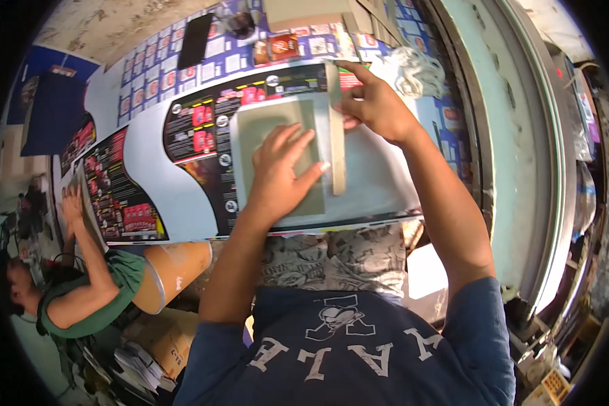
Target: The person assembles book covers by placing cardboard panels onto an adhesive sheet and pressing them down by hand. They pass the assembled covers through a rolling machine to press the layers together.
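Observation:
My left hand (282, 177) lies flat with fingers spread on a grey-green rectangular board (304, 199), which rests on a large printed sheet (183, 145) with black and red artwork. A narrow tan strip (338, 159), perhaps board or wood, lies upright in the view just right of the board. At the strip's upper part is my right hand (379, 101), its index finger stretched to the top end and the other fingers curled against the right edge. How firmly they grip it cannot be told. Under the strip, the sheet's right part is plain pale grey.
Beyond the sheet lie a black phone-like slab (195, 42), a red-brown packet (283, 47), cardboard pieces (304, 13) and white string (416, 71). At the left, a co-worker in a green top (91, 298) reaches onto the table. A pale metal ledge (514, 155) runs along the right.

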`<state>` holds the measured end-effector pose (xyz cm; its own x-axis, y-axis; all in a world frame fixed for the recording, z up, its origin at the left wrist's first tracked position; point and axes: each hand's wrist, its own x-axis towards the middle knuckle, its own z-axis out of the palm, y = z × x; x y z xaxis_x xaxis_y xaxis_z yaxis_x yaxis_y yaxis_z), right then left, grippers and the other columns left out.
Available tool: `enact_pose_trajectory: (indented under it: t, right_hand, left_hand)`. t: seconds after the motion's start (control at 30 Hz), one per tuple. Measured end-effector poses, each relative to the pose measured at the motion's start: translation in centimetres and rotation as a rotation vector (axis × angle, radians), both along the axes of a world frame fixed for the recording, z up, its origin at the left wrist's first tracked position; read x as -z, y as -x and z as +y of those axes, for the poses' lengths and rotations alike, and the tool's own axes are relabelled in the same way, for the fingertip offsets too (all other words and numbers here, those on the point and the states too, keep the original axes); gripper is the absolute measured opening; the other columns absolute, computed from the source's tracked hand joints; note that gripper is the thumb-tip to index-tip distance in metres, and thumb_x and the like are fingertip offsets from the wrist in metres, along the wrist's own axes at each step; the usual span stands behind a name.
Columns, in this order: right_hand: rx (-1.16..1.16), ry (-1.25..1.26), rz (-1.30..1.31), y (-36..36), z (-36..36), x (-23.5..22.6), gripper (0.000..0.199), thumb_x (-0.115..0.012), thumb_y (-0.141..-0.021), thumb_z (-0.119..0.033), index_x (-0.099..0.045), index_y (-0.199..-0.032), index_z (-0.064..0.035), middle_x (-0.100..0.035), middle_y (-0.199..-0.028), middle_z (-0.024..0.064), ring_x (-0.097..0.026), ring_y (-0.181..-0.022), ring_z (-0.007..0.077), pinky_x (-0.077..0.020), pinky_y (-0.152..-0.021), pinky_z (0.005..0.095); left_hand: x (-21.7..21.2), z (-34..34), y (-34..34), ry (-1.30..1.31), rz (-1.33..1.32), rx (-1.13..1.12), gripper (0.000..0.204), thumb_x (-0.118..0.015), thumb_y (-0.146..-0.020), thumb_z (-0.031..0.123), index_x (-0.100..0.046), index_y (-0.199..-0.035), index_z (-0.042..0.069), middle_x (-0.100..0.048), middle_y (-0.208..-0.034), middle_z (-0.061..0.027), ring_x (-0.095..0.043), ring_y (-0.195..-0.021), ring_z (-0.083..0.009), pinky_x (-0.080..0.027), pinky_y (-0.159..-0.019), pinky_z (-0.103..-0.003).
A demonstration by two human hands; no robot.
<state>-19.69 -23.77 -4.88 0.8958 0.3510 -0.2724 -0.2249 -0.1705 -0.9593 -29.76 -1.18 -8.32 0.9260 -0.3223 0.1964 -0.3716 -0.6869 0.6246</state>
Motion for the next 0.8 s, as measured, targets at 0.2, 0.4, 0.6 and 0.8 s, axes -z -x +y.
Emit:
enact_pose_trajectory:
  t: [0.2,0.4,0.6,0.8]
  right_hand:
    - [-0.028,-0.018,0.061,0.6,1.1,1.3,0.076,-0.066,-0.089,0.003,-0.032,-0.157,-0.0028,-0.067,-0.086,0.008,-0.066,-0.074,0.0143,-0.0589,-0.069,0.0279]
    - [-0.03,0.009,0.078,2.9,1.6,2.1,0.075,-0.065,-0.088,0.004,-0.034,-0.156,-0.0014,-0.068,-0.082,0.0084,-0.066,-0.07,0.0138,-0.0583,-0.066,0.0282]
    - [-0.041,0.058,0.077,3.2,1.7,2.5,0.074,-0.063,-0.091,0.004,-0.032,-0.157,-0.0048,-0.065,-0.085,0.0055,-0.063,-0.076,0.0115,-0.057,-0.069,0.0267]
    - [-0.043,0.077,0.054,3.2,1.8,3.0,0.074,-0.063,-0.091,0.006,-0.032,-0.157,-0.0059,-0.065,-0.084,0.0053,-0.063,-0.076,0.0111,-0.0566,-0.068,0.0259]
  left_hand:
    - [1.3,0.9,0.8,-0.108,0.098,0.089,0.083,-0.078,-0.08,0.054,-0.052,-0.147,0.011,-0.038,-0.157,-0.0169,-0.028,-0.15,-0.0368,-0.019,-0.118,-0.056]
    - [1.5,1.0,1.1,-0.146,0.14,0.144,0.108,-0.083,-0.07,0.06,-0.039,-0.157,0.015,-0.032,-0.16,-0.0181,-0.023,-0.151,-0.0391,-0.014,-0.118,-0.059]
    - [1.5,0.8,1.2,-0.217,0.149,0.152,0.114,-0.086,-0.065,0.06,-0.036,-0.158,0.016,-0.03,-0.162,-0.017,-0.021,-0.152,-0.0395,-0.014,-0.118,-0.061]
    - [1.4,0.6,1.3,-0.256,0.16,0.138,0.116,-0.087,-0.063,0.058,-0.036,-0.158,0.017,-0.028,-0.163,-0.0147,-0.021,-0.152,-0.0385,-0.015,-0.117,-0.062]
